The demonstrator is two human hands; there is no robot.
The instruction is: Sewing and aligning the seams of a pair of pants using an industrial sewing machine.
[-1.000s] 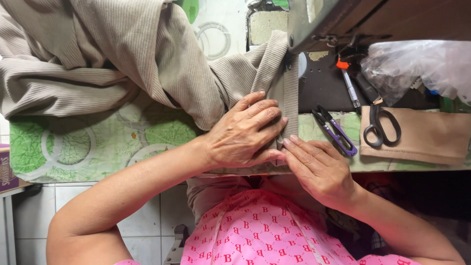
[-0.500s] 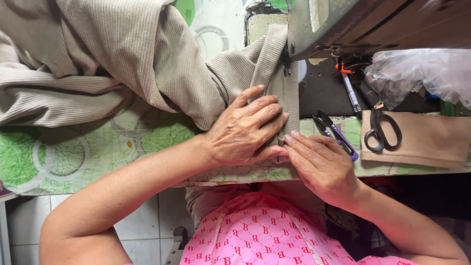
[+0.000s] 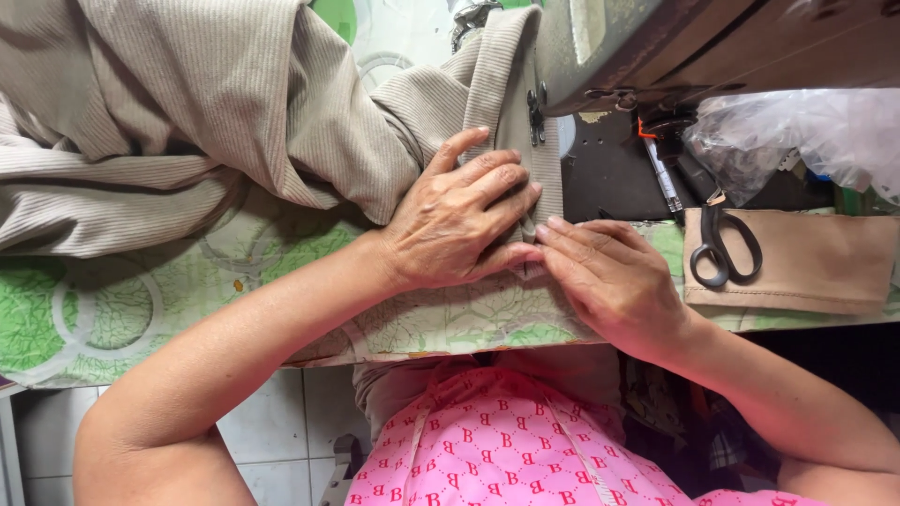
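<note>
While the left hand [image 3: 455, 217] lies flat, fingers spread, pinning the beige ribbed fabric [image 3: 234, 112] at frame centre, the right hand [image 3: 614, 276] presses its folded band [image 3: 506, 103] under the sewing machine [image 3: 656, 42] upper right, gripping nothing; feeding onward likely needs steady, even guiding.

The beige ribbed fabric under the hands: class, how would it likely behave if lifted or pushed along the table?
Probably floppy: the fabric lies in soft folds and heaps. Likely to bunch rather than slide as one piece, since the left hand and right hand press it flat. Possibly a bit heavy, as a large mass is piled on the table.
</note>
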